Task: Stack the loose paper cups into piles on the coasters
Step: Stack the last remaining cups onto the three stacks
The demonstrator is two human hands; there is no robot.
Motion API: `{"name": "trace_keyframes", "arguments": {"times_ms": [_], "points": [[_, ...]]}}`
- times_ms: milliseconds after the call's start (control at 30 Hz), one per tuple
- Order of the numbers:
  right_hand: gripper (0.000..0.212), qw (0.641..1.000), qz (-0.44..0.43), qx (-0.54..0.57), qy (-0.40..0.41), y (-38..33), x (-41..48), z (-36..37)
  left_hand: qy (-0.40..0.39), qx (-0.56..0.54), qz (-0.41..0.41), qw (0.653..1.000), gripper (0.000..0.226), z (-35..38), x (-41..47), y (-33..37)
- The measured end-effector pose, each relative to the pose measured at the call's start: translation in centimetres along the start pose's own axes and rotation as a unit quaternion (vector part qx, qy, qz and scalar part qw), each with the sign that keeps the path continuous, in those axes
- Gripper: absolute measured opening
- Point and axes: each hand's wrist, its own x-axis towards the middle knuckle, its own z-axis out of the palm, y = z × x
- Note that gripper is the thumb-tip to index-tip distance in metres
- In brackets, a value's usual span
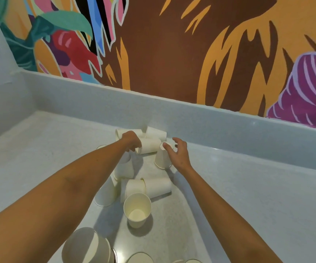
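Near the centre of the frame the left hand (132,140) curls its fingers over the rim of a cup on its side (151,146), gripping it. Just to its right, the right hand (179,153) is spread and relaxed, thumb touching the base of an upside-down cup (162,159) (no real grasp). On the grey table (248,196) an upright cup (137,209) stands lower centre, with a nested pile (86,245) at lower left.
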Motion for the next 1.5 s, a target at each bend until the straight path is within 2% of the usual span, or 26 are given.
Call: {"name": "trace_keyframes", "arguments": {"times_ms": [133, 200, 233, 333, 433, 500, 600, 700, 800, 867, 933, 1033, 1200, 1400, 1500], "points": [[0.053, 0.998, -0.005, -0.028, -0.053, -0.1, -0.1, -0.9, -0.002, -0.093, -0.010, 0.996, 0.033, 0.4, 0.4, 0.9], [0.053, 0.997, -0.009, -0.038, -0.064, 0.2, -0.1, -1.4, 0.022, -0.089, 0.004, 0.996, 0.039, 0.5, 0.7, 1.5], [0.054, 0.997, -0.006, -0.038, -0.063, 0.3, -0.1, -1.6, 0.034, -0.076, 0.007, 0.997, 0.035, 0.4, 0.6, 2.0], [0.053, 0.999, 0.009, -0.026, -0.035, 0.0, 0.4, -2.3, 0.104, -0.090, 0.016, 0.990, 0.024, -0.6, 0.3, 3.5], [0.059, 0.999, 0.018, 0.012, 0.026, -1.4, 1.3, -2.7, 0.202, -0.165, 0.030, 0.965, 0.024, -2.3, -0.1, 5.4], [0.068, 0.997, 0.013, 0.059, 0.058, -2.8, 1.9, -2.9, 0.225, -0.218, 0.039, 0.949, 0.026, -3.2, -0.4, 6.5], [0.081, 0.992, -0.020, 0.105, 0.067, -5.1, 2.2, -2.7, 0.143, -0.248, 0.047, 0.957, 0.024, -3.0, -1.0, 7.4], [0.076, 0.991, -0.053, 0.087, 0.085, -6.1, 2.4, -2.7, 0.001, -0.293, 0.052, 0.955, 0.019, -2.0, -1.0, 7.2], [0.080, 0.991, -0.019, 0.097, 0.086, -6.0, 1.8, -3.2, -0.070, -0.316, 0.045, 0.945, 0.023, -1.7, -1.5, 6.4], [0.085, 0.990, -0.010, 0.079, 0.112, -5.7, 1.1, -3.7, -0.107, -0.280, 0.039, 0.953, 0.025, -1.6, -1.8, 5.8], [0.081, 0.988, -0.030, 0.056, 0.139, -5.8, 0.4, -4.5, -0.109, -0.257, 0.022, 0.960, 0.031, -1.6, -1.5, 4.9], [0.068, 0.986, -0.089, -0.025, 0.138, -6.0, -0.4, -5.5, -0.100, -0.268, -0.005, 0.958, 0.038, -1.5, -0.6, 3.8], [0.070, 0.966, -0.150, -0.206, 0.053, -5.8, -1.1, -5.0, -0.074, -0.248, -0.014, 0.966, 0.039, -0.7, 0.2, 3.0], [0.056, 0.939, -0.184, -0.292, -0.012, -2.7, -1.5, -2.1, -0.014, -0.170, -0.008, 0.985, 0.033, 0.4, 0.8, 2.3], [0.051, 0.918, -0.207, -0.337, -0.028, -0.9, -1.7, -1.1, 0.010, -0.146, 0.020, 0.989, 0.034, 0.5, 1.4, 2.2]]}}
